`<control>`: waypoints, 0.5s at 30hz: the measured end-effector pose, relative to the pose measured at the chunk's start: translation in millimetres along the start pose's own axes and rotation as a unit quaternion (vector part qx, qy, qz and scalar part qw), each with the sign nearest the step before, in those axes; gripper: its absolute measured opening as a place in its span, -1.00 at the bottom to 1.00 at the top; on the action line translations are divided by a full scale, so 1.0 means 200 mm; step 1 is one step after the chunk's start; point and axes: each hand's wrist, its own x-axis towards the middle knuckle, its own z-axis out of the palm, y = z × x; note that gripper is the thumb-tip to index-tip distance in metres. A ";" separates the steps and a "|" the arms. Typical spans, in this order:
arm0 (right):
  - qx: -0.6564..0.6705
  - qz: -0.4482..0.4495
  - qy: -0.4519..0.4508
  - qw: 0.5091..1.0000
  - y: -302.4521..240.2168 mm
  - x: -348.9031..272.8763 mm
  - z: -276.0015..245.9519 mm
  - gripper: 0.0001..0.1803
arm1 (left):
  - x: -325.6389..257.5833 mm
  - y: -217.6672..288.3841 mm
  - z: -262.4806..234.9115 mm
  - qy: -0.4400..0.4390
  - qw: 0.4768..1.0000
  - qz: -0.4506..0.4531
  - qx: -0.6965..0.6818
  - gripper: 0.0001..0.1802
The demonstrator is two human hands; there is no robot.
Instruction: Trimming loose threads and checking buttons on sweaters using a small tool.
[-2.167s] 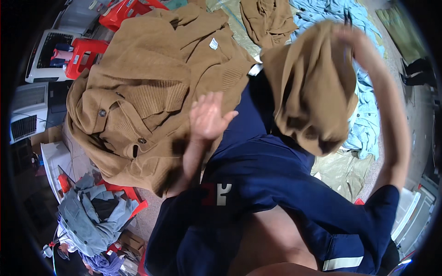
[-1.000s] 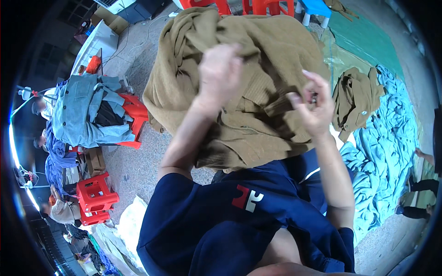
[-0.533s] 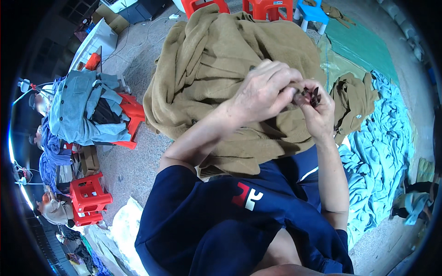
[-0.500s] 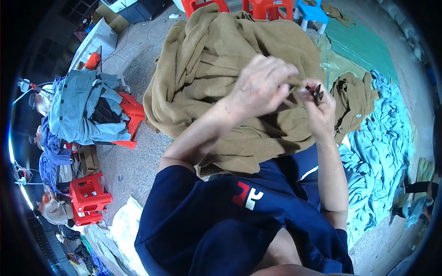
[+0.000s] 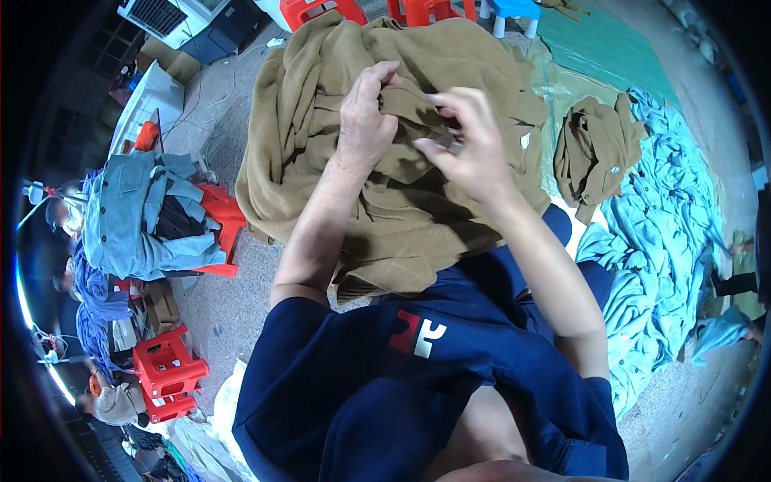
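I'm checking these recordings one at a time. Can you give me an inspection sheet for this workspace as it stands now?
Surface: speckled grey floor, partly covered by a green sheet; the support beneath the brown pile is hidden.
Things at the hands: large pile of brown garments, rumpled.
Clutter: smaller brown pile beside light blue garments, right; grey-blue garments on a red stool, left.
Left hand: over the brown pile, fingers bent; grip unclear.
Right hand: over the same pile, blurred; something small and dark at the fingers, unidentifiable.
Cables: thin pale cord on the floor, upper left.
Surroundings: blue stool at the top; people at both side edges.
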 end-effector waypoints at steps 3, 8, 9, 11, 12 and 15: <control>-0.128 0.031 0.019 0.991 0.13 0.03 0.13 -0.70 | 0.00 0.02 0.00 0.003 1.000 -0.017 -0.025 -0.40; 0.061 0.142 0.098 0.983 0.23 -0.01 -0.05 -0.58 | 0.02 -0.06 -0.01 0.017 0.988 0.064 0.138 -0.40; 0.049 0.146 0.097 0.983 0.16 -0.02 -0.12 -0.57 | 0.03 -0.09 -0.01 0.038 0.984 0.080 0.155 -0.48; 0.030 0.114 0.104 0.988 0.01 -0.07 -0.28 -0.51 | 0.07 -0.14 -0.02 0.063 0.980 0.093 0.162 -0.57; 0.019 0.087 0.127 0.988 0.01 -0.11 -0.35 -0.50 | 0.11 -0.15 -0.02 0.085 0.978 0.114 0.151 -0.63; -0.010 0.085 0.212 0.973 -0.04 -0.24 -0.66 -0.56 | 0.18 -0.10 -0.05 0.089 0.976 0.114 0.161 -0.64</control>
